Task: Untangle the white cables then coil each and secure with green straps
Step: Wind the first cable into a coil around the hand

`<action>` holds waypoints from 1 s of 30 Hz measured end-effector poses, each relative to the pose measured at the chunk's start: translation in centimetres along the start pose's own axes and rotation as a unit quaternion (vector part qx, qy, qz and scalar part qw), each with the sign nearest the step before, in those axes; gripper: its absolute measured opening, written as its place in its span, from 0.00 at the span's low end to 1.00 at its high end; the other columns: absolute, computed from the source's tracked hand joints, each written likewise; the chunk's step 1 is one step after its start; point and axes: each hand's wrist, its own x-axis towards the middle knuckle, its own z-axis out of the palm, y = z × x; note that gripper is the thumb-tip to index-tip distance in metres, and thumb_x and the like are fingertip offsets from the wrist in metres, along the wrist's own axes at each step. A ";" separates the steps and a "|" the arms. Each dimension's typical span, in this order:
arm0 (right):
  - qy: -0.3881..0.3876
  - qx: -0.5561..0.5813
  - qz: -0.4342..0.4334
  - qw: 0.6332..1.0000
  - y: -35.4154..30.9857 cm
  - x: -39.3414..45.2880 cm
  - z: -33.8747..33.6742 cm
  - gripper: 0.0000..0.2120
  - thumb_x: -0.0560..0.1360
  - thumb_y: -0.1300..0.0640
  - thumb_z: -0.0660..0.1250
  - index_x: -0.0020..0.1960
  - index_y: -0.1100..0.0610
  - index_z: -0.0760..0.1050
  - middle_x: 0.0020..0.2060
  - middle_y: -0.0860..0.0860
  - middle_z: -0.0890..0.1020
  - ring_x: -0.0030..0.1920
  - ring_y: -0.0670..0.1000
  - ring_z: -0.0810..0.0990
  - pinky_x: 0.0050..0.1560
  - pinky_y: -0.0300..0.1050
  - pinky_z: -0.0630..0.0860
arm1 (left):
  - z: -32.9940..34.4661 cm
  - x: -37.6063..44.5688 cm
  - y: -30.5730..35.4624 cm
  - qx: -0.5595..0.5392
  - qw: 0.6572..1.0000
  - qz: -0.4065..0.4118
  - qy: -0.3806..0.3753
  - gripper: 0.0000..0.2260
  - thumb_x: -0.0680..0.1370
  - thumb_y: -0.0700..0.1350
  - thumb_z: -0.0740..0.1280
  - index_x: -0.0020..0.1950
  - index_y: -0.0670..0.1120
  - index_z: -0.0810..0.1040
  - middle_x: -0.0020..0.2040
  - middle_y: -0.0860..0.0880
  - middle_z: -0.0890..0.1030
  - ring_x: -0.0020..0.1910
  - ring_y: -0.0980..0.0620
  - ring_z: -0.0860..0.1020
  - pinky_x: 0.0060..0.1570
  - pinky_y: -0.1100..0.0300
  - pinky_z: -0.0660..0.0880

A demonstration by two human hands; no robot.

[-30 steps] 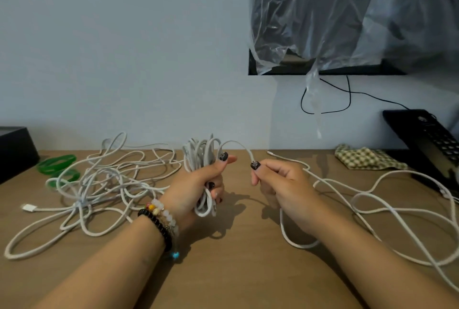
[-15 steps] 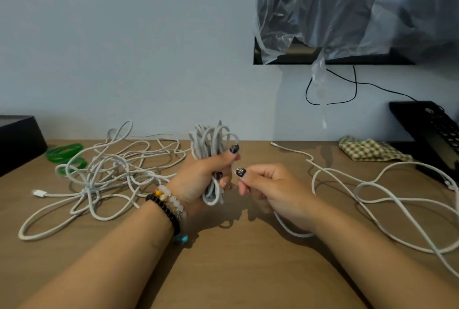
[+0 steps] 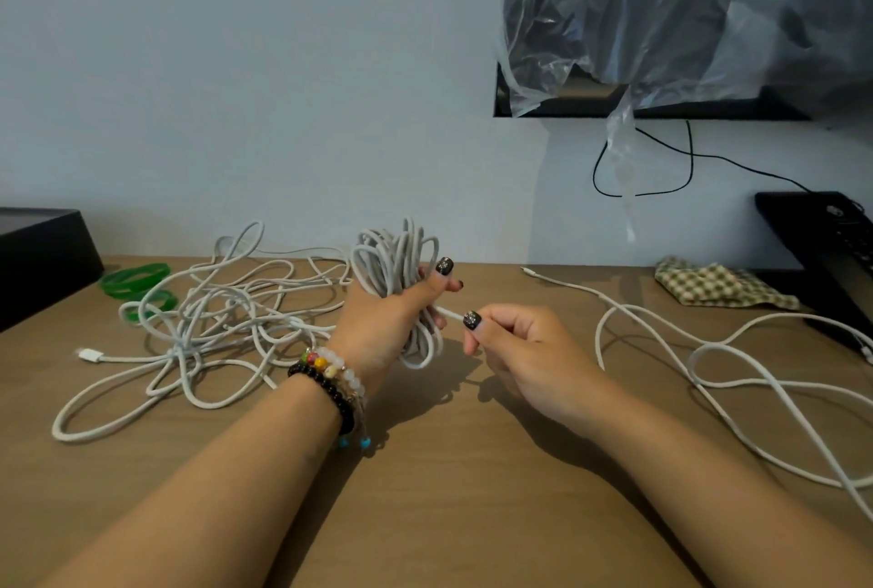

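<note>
Pale wall backed the brown counter [image 3: 449,469], where I had the coil [image 3: 394,266] gripped upright in the left hand [image 3: 387,327], fingers wrapped round its waist near the middle of the counter. The right hand [image 3: 524,351] pinched the free run of that cable [image 3: 451,314] just beside the coil, thumb and forefinger closed on it. From there the cable trailed off in loose loops [image 3: 708,360] toward the right edge, its plug end [image 3: 526,271] lying near the back edge. A second cable lay as a tangle [image 3: 212,318] toward the left edge, and the green straps [image 3: 134,278] sat at the back left, partly under that tangle.

I judged the step to be winding the remaining slack onto the coil. To do it well, I would have kept the left grip firm so the turns did not spring apart, fed each new turn to match the size of the others, and let the cable slide through the right pinch so kinks ran out. The loose loops crossed one another, so a slow pull seemed wise, lest they knot. A short tail should have been left for the strap.
</note>
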 end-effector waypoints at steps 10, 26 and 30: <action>0.020 -0.021 -0.008 1.000 -0.4 0.1 0.2 0.16 0.81 0.54 0.58 0.38 0.53 0.78 0.24 0.51 0.65 0.24 0.46 0.62 0.28 0.40 0.60 | 1.3 -0.4 0.6 -0.113 0.993 -0.007 -0.011 0.03 0.74 0.37 0.68 0.46 0.40 0.77 0.41 0.46 0.85 0.41 0.53 0.84 0.41 0.60 0.81; 0.005 -0.101 0.054 0.993 -1.1 0.1 -3.2 0.10 0.76 0.54 0.68 0.40 0.47 0.85 0.29 0.50 0.78 0.30 0.44 0.70 0.30 0.31 0.65 | -0.5 0.1 2.0 -0.206 0.976 -0.064 0.003 0.10 0.70 0.45 0.71 0.34 0.47 0.71 0.23 0.53 0.67 0.20 0.58 0.66 0.24 0.64 0.68; 0.081 -0.082 0.035 0.993 -0.8 0.3 -2.6 0.05 0.74 0.56 0.71 0.41 0.49 0.85 0.38 0.55 0.84 0.36 0.45 0.75 0.36 0.34 0.70 | -0.2 -0.1 1.5 -0.097 0.994 -0.047 0.023 0.08 0.73 0.38 0.71 0.39 0.44 0.73 0.23 0.52 0.70 0.20 0.56 0.68 0.26 0.63 0.69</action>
